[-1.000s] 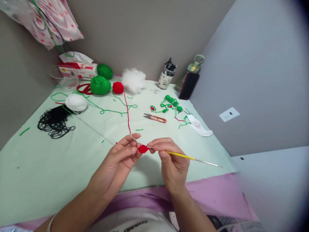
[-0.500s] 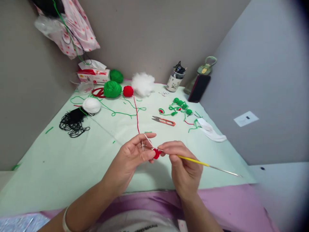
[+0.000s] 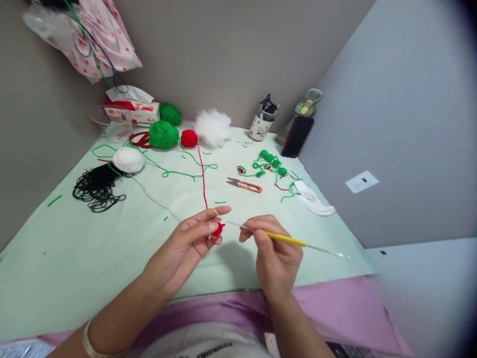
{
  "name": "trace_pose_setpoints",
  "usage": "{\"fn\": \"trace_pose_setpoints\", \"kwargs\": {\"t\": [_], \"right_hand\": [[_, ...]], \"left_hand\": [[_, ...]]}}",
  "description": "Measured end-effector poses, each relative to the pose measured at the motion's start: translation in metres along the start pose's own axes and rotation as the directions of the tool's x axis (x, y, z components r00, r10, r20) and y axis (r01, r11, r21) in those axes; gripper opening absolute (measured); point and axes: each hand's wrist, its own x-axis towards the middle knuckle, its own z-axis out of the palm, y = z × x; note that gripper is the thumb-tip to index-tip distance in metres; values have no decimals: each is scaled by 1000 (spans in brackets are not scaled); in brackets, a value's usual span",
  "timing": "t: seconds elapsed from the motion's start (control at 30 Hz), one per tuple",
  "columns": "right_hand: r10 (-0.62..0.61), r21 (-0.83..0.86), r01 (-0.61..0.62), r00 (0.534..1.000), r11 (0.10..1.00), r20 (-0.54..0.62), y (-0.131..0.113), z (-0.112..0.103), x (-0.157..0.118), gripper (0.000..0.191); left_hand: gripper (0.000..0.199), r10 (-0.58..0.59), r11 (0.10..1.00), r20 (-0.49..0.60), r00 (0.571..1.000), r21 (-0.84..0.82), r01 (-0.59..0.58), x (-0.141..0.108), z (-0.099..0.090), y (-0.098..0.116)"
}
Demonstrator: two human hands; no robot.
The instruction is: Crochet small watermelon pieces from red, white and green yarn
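My left hand (image 3: 188, 238) pinches a small red crochet piece (image 3: 218, 229) with white yarn along its top edge. White yarn runs over the raised left index finger. My right hand (image 3: 278, 253) grips a crochet hook (image 3: 285, 238) by its yellow handle. The hook's thin metal tip points left and meets the upper edge of the piece; whether it sits inside a stitch is too small to tell. Red yarn (image 3: 203, 179) leads from a red ball (image 3: 189, 138) down to the left hand. A white ball (image 3: 128, 159) trails a strand toward the same hand.
Orange-handled thread snips (image 3: 245, 185) lie beyond the hands, near several small green crochet pieces (image 3: 276, 163). Farther back stand green yarn balls (image 3: 164, 134), white stuffing (image 3: 213, 128), a tissue pack (image 3: 130, 113), a pen jar (image 3: 262, 125) and a phone (image 3: 297, 136) against a bottle. Black yarn (image 3: 99, 189) lies left.
The hands have moved apart slightly, and more of the hook's metal shaft shows between them. My left hand has tilted the red piece. The whole view has shifted a little.
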Motion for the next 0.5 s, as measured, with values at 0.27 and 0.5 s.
{"fn": "trace_pose_setpoints", "kwargs": {"t": [0.27, 0.5], "right_hand": [[185, 228, -200, 979, 953, 83, 2, 5, 7, 14], [284, 386, -297, 954, 873, 93, 3, 5, 9, 16]], "left_hand": [[41, 118, 974, -13, 993, 197, -113, -4, 2, -4], [36, 138, 959, -19, 990, 251, -129, -6, -1, -2]]}}
